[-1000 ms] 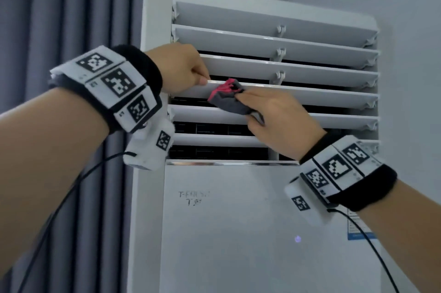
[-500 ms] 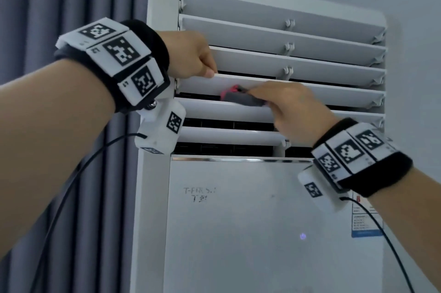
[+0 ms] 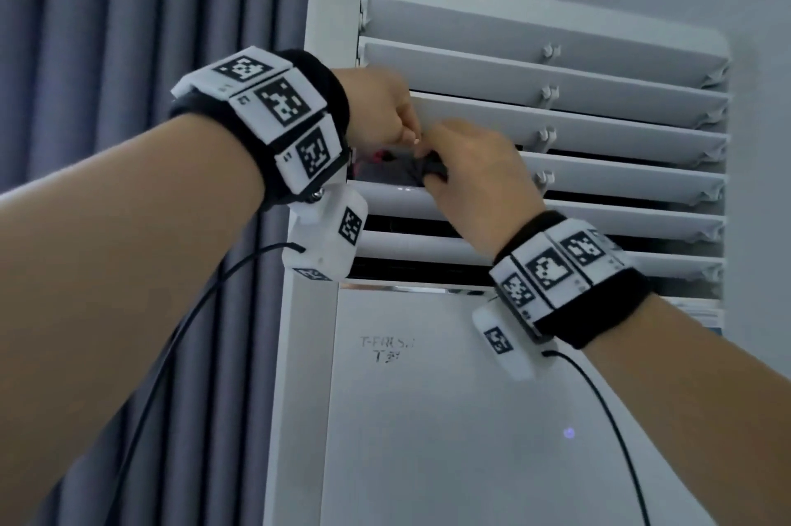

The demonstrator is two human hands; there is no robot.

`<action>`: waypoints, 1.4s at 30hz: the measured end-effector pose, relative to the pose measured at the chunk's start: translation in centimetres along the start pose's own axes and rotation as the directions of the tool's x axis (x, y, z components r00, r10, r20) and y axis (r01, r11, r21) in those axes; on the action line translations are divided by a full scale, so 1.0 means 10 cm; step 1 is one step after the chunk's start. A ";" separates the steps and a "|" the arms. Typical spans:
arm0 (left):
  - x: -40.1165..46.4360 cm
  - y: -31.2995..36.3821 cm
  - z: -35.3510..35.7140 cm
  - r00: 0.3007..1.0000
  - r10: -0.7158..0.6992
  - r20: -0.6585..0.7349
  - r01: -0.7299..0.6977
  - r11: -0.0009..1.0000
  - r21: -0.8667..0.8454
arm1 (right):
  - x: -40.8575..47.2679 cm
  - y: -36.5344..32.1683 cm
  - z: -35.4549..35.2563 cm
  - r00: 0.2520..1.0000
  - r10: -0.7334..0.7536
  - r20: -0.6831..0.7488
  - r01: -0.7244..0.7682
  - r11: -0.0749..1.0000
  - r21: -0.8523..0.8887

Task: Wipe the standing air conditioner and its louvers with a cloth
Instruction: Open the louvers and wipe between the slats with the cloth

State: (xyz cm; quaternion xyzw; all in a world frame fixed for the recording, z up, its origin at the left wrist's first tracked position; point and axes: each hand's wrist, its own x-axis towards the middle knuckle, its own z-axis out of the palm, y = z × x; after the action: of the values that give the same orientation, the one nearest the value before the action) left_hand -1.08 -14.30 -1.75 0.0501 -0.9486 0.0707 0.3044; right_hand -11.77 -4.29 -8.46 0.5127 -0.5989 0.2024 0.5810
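Both hands crowd the louvers' left edge: left hand point(image 3: 381, 110) pinching a louver point(image 3: 599, 125), right hand point(image 3: 475, 170) clutching the cloth point(image 3: 432, 170)

Your air conditioner point(image 3: 492, 418) stands before the wall point(image 3: 762, 140), with the curtain point(image 3: 128, 54) at its left. The louvers point(image 3: 620, 118) fill its upper part, stacked one over another above the front panel point(image 3: 471, 440). Your left hand point(image 3: 381, 110) is at the left edge of the louvers, on the third one down. Your right hand point(image 3: 475, 178) sits just beside it, to the right and lower, with the cloth point(image 3: 402, 170) tucked in the gap under that louver, between the two hands.
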 end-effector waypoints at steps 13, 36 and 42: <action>-0.13 0.01 0.19 0.994 0.006 -0.109 0.013 0.984 0.179 | -0.85 0.54 -0.67 0.981 -0.028 -0.194 0.018 0.999 -0.049; -0.16 -0.01 0.20 0.983 0.065 -0.169 -0.030 0.979 0.202 | -0.28 -0.13 0.01 0.998 -0.006 -0.066 0.003 0.999 -0.046; -0.16 -0.01 0.20 0.984 0.035 -0.174 -0.002 0.983 0.183 | -0.80 0.52 -0.27 0.960 0.242 -0.143 -0.248 0.968 -0.026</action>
State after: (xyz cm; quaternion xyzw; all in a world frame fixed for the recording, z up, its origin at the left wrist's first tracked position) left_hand -0.92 -14.63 -4.32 0.0623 -0.9079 0.1643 0.3806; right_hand -16.49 3.02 -13.22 0.4066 -0.6203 0.2949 0.6025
